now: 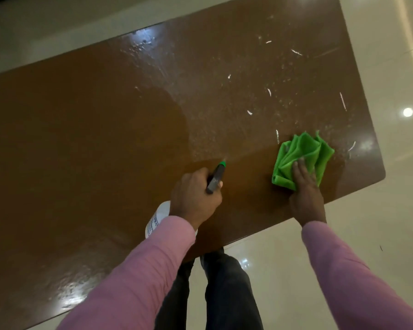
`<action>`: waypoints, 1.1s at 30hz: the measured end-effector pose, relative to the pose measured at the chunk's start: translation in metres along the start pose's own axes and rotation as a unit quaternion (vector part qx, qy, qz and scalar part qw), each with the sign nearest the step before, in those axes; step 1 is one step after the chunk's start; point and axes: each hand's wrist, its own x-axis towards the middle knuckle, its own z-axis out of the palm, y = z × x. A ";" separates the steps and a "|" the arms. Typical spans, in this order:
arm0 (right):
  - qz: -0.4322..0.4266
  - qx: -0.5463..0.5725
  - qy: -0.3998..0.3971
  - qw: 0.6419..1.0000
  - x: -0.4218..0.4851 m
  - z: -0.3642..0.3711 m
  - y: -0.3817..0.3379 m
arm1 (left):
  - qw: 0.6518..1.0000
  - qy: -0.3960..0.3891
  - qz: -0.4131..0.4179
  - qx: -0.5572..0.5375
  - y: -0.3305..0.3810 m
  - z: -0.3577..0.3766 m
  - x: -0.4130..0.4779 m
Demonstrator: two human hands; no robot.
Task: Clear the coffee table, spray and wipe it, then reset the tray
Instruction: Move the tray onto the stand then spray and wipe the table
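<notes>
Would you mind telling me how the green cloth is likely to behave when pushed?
The green cloth is bunched in folds, so probably floppy and light. Under the right hand, it likely glides over the wet table.

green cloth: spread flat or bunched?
Bunched. The cloth shows thick folds fanning out from under the right hand, which presses it onto the wet table; it is not laid out flat.

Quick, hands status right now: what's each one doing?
Left hand: closed around the spray bottle.
Right hand: open, fingers flat, pressing the green cloth onto the coffee table.
</notes>
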 end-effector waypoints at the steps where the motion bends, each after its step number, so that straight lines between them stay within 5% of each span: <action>1: 0.038 0.016 0.018 0.999 0.005 0.000 -0.006 | 1.000 0.009 0.005 0.003 0.001 0.001 0.004; 5: 0.046 0.066 0.049 0.996 -0.021 0.042 -0.070 | 0.999 0.044 0.010 -0.027 0.004 -0.009 0.015; 8: -0.131 0.016 -0.020 0.991 -0.065 0.087 -0.120 | 0.996 0.085 0.030 -0.028 0.000 -0.025 0.016; 11: -0.326 -0.071 -0.075 0.940 -0.061 0.082 -0.105 | 0.993 0.110 0.034 -0.033 -0.014 -0.039 0.017; 13: -0.275 -0.094 -0.067 0.955 -0.027 0.053 -0.070 | 0.990 0.127 0.018 -0.055 -0.023 -0.045 0.017; 17: 0.021 -0.020 0.026 0.999 0.056 -0.015 -0.031 | 0.982 0.165 -0.012 -0.093 -0.031 -0.049 0.017; 20: 0.048 0.017 0.041 0.998 0.074 -0.017 -0.071 | 0.984 0.161 -0.014 -0.072 -0.027 -0.047 0.019; 24: -0.194 -0.020 -0.045 0.980 0.003 0.049 -0.151 | 0.983 0.173 -0.001 -0.064 -0.020 -0.047 0.018; 28: -0.440 -0.127 -0.097 0.883 -0.005 0.063 -0.148 | 0.975 0.207 -0.010 -0.079 -0.022 -0.052 0.023; 30: -0.392 -0.133 -0.053 0.909 0.035 0.037 -0.116 | 0.974 0.204 -0.051 -0.088 -0.025 -0.049 0.028; 33: -0.147 -0.086 0.009 0.985 0.101 -0.019 -0.075 | 0.977 0.179 -0.072 -0.093 -0.020 -0.048 0.028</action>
